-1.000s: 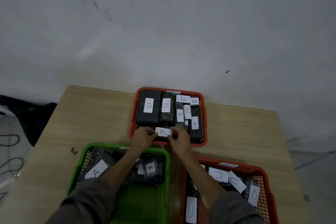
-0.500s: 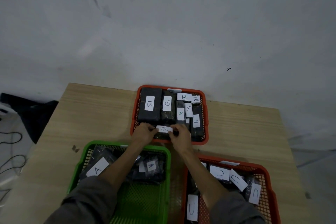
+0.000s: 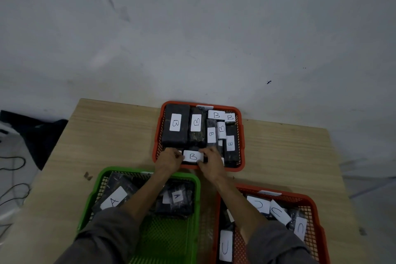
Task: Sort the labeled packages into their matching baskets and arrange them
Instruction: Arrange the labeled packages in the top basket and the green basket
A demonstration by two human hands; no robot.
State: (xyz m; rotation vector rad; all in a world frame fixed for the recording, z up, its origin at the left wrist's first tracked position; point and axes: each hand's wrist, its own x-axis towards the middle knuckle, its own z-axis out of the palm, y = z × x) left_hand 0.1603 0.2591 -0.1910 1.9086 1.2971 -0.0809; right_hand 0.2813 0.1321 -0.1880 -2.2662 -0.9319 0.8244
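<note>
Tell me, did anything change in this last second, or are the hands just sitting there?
Very little. Both hands, left and right, keep holding the same B package by its ends at the near edge of the far basket. It seems to have settled slightly deeper, though the camera also shifted. The other B packages, the green basket and the C basket stayed put.

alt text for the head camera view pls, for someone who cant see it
Both hands, left hand and right hand, hold a black package labeled B at the near edge of the far orange basket of B packages. Nearer on the wooden table sit a green basket with A packages and another orange basket with C packages.
</note>
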